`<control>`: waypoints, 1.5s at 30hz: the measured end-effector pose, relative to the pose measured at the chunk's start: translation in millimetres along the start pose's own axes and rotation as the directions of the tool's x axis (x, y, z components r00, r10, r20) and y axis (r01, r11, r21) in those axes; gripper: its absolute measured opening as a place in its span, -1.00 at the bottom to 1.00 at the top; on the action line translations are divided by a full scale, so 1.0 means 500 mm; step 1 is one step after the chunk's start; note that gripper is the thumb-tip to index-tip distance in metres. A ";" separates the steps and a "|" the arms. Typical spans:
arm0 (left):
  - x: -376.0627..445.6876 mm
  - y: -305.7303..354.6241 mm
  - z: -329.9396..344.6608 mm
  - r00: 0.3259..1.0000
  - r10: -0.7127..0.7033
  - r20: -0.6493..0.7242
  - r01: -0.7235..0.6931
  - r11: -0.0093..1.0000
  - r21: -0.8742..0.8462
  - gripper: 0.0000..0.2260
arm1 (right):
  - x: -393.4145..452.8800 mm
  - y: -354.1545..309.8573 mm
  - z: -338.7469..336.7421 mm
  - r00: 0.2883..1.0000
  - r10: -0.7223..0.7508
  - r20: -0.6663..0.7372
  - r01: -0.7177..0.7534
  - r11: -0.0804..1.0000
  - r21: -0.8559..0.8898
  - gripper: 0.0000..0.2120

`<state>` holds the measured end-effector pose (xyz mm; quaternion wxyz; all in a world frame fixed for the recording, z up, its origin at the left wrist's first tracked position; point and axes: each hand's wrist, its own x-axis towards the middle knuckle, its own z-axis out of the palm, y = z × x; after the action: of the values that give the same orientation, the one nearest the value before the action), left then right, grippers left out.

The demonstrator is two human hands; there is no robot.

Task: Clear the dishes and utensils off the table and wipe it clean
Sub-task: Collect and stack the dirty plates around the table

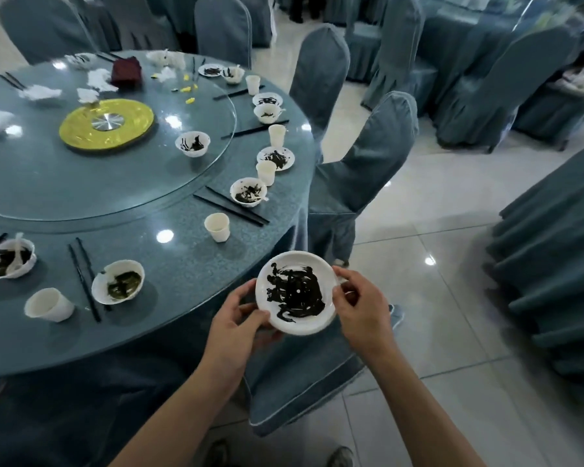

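Observation:
A white plate (pixel 295 291) smeared with dark sauce hangs just off the near edge of the round blue table (pixel 182 264). My left hand (pixel 231 326) grips its left rim from below, and my right hand (pixel 359 306) pinches its right rim. On the table stand several dirty white bowls, such as the bowl (pixel 118 281) at the front and the bowl (pixel 248 192) further right. White cups (pixel 217 226) (pixel 49 304) and black chopsticks (pixel 231 205) (pixel 85 279) lie between them.
A glass turntable (pixel 81 170) with a yellow centre disc (pixel 107 124) fills the table's middle; crumpled napkins and a dark red cloth (pixel 126 70) lie at its far side. Blue-covered chairs (pixel 361 170) ring the table, one directly below my hands. Tiled floor lies to the right.

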<state>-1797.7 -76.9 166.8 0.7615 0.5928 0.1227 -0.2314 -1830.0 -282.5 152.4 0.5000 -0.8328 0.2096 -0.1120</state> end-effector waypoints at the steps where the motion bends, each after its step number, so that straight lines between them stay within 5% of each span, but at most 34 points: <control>1: -0.007 -0.012 0.037 1.000 0.017 -0.009 -0.017 1.000 0.022 -0.53 | 0.004 0.014 -0.034 1.000 0.001 0.006 -0.001 1.000 0.006 -0.69; 13: -0.008 -0.084 0.356 0.986 0.133 -0.101 -0.116 0.981 0.152 -0.46 | 0.120 0.139 -0.314 0.993 -0.018 0.119 0.015 1.000 0.026 -0.74; 20: 0.117 -0.075 0.481 0.981 0.131 -0.144 -0.122 0.990 0.069 -0.48 | 0.302 0.183 -0.390 0.969 -0.084 0.230 0.118 0.984 -0.136 -0.77; 28: 0.284 -0.035 0.626 0.962 0.127 -0.243 -0.145 0.988 -0.055 -0.47 | 0.564 0.210 -0.479 0.913 -0.221 0.342 0.373 0.792 -0.484 -0.64; 33: 0.358 -0.001 0.674 0.943 0.119 -0.310 -0.149 0.986 -0.074 -0.47 | 0.701 0.225 -0.478 0.878 -0.283 0.385 0.459 0.723 -0.516 -0.65; 45: 0.553 0.054 0.764 0.759 0.056 -0.649 -0.247 0.947 -0.207 -0.48 | 1.061 0.229 -0.373 0.633 -0.430 0.644 0.745 0.566 -0.354 -0.63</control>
<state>-1578.8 -495.7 164.2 0.7672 0.5302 0.3550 0.0651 -1460.3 -721.0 128.0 0.1786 -0.9630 -0.2019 0.0073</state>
